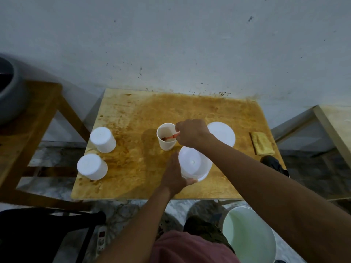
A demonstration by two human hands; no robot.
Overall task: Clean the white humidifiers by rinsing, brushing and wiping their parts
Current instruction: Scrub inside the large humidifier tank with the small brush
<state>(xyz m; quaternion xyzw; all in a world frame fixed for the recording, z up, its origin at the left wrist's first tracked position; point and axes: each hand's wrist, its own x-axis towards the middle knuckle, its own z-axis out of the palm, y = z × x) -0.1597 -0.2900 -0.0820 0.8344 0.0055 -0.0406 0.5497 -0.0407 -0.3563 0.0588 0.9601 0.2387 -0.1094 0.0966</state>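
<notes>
On the stained wooden table (133,103), my right hand (191,132) pinches an orange brush (170,137) whose head dips into a white cup (166,136) of brownish liquid. My left hand (174,175) grips the side of a white humidifier part (195,164) standing upside down near the table's front. Behind my right wrist lies a round white part (223,132), partly hidden. Two more white humidifier bodies (102,139) (92,167) stand upside down at the table's left.
A folded yellow cloth (262,143) lies at the table's right edge, a dark object (273,164) just in front of it. On the floor stand a white bucket (250,234) at the right and a power strip (101,238). A wooden stand with a grey basin (9,95) is at left.
</notes>
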